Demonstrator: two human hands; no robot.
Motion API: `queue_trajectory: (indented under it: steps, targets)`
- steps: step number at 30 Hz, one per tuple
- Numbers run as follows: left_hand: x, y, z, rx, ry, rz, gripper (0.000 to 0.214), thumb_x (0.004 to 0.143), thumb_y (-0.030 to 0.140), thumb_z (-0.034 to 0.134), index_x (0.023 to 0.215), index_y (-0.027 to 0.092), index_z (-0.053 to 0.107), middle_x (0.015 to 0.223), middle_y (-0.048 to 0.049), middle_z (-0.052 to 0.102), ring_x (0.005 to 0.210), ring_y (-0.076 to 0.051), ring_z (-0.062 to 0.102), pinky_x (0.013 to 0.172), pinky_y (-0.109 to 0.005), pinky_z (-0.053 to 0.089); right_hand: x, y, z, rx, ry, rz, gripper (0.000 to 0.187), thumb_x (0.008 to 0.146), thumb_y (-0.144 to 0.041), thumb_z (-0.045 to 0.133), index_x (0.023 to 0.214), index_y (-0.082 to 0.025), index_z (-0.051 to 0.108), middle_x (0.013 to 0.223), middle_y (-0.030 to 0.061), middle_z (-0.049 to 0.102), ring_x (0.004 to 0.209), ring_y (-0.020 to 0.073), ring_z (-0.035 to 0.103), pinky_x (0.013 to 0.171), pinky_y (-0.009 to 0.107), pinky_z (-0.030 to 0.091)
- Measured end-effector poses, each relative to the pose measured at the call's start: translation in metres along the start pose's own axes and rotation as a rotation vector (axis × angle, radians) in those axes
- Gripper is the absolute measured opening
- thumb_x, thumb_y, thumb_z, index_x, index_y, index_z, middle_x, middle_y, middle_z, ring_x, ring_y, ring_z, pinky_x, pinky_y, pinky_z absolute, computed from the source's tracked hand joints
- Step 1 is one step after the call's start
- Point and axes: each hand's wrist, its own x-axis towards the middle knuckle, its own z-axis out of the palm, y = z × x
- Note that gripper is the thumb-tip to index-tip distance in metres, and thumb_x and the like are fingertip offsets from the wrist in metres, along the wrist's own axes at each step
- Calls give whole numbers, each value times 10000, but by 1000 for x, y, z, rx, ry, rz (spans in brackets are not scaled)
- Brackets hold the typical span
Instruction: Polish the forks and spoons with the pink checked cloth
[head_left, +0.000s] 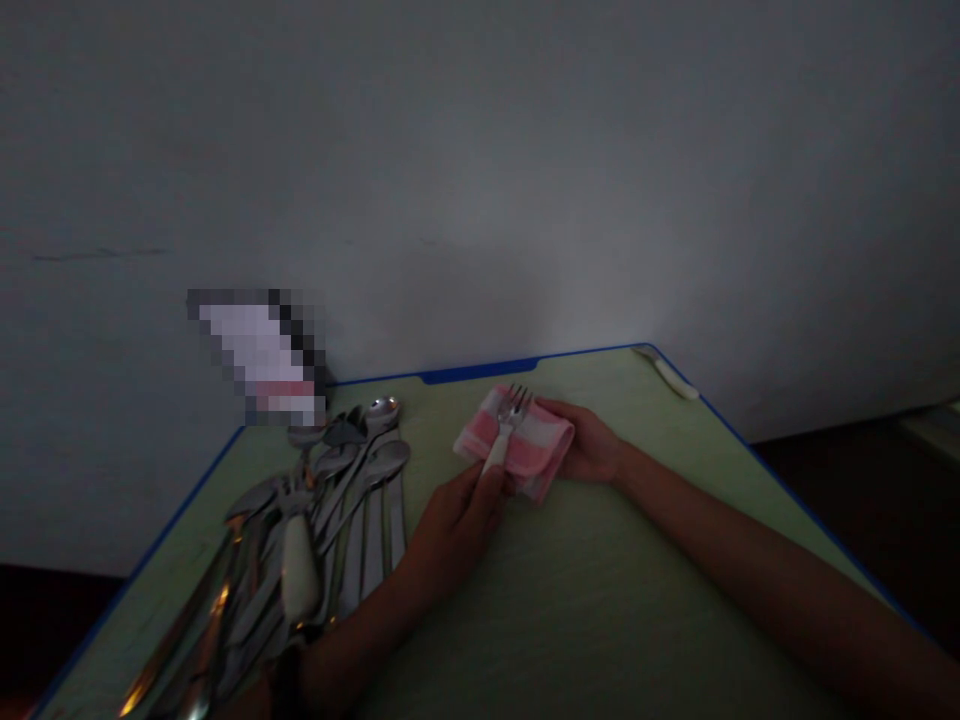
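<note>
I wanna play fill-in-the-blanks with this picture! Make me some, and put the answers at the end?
The left hand holds a ____.
The right hand holds a cloth coloured white and ____.
The table has an edge coloured ____.
A pile of cutlery lies on the table's ____ side.

Missing words: fork; pink; blue; left.
</note>
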Motion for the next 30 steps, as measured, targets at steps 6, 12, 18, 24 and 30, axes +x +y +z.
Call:
queue_trajectory:
  steps: [6, 12, 18, 24, 30]
  targets:
    - [1, -7, 1, 10, -2, -8, 379, 913, 462, 305, 804, 174, 525, 521, 64, 395, 451, -101, 384, 443, -197, 278, 7, -6, -7, 13, 137, -260, 247, 822, -217, 371, 809, -125, 600, 711, 66, 654, 742, 197, 608, 821, 362, 468]
    - [-1, -5, 1, 85, -9, 9, 373, 931, 445, 270, 820, 183, 512, 527, 60, 413, 461, -108, 405, 463, -206, 296, 0, 3, 2, -152, -96, -275, 130, 779, -198, 545, 881, -146, 606, 855, 47, 651, 817, 155, 591, 829, 304, 452]
    - [-5, -1, 2, 383, -93, 78, 354, 938, 397, 252, 856, 179, 518, 672, -15, 574, 608, -167, 548, 572, -255, 365, 0, 13, 6, -275, -15, -238, 198, 637, -214, 750, 785, -150, 635, 751, 1, 634, 700, 102, 586, 706, 238, 466]
    - [-7, 1, 4, 473, -136, 61, 320, 932, 373, 254, 868, 182, 502, 695, -35, 603, 620, -187, 578, 572, -263, 371, 9, 19, 0, -452, 67, -387, 203, 660, -242, 738, 830, -157, 663, 810, 7, 653, 736, 106, 581, 742, 246, 442]
    - [-3, 1, 3, 390, -95, 55, 319, 919, 404, 286, 794, 194, 490, 649, -17, 569, 589, -183, 552, 537, -254, 339, 9, 22, 2, -471, 162, -498, 174, 728, -330, 671, 756, -159, 653, 735, -16, 619, 659, 88, 531, 680, 224, 415]
